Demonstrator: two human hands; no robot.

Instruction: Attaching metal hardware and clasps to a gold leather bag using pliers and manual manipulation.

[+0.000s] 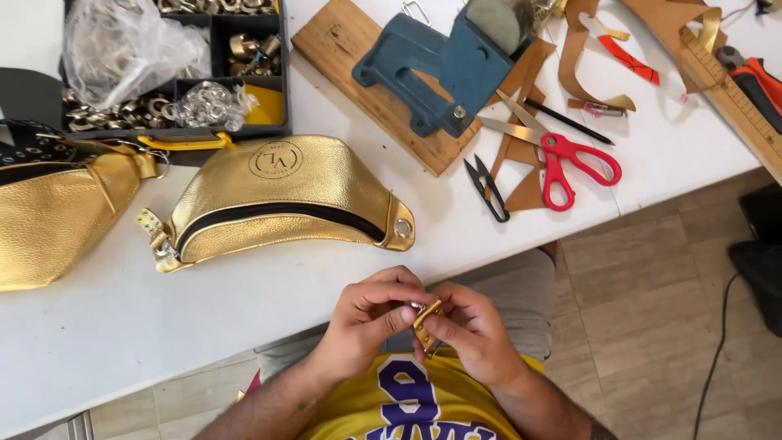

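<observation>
- Head view, looking down: both hands meet near 6 o'clock, off the table edge, over the person's lap and yellow jersey [407,399].
- Left hand [366,314]: thumb and forefinger pinched on a small silvery metal fitting [417,307] at the top of the gold strap tab [427,324]; other fingers curled under, likely to steady it.
- Right hand [468,326]: fingers pressed together around the tab's lower part, thumb on its face, holding it upright so the fitting end faces the left hand.
- Tab held close to the body, apart from the table; probably for a nearer look at small hardware. Exact type of fitting too small to tell.
- White table [122,326] fills 9 to 1 o'clock.
- Gold belt bag [277,200] lies flat at 11 o'clock from the hands, black zipper shut, eyelet end toward the hands, near reach.
- Second gold bag [57,212] at 9 o'clock, partly cut by the frame.
- Black compartment tray [281,81] of metal rings and hardware at 11 o'clock, just behind the bags, with a clear plastic bag on it.
- Blue hand press [440,69] on a wooden board [342,45] at 12 o'clock.
- Red-handled scissors [562,159] and black thread snips [486,187] at 1 o'clock, lying on brown leather scraps [529,191].
- Wooden ruler [733,90] at 2 o'clock.
</observation>
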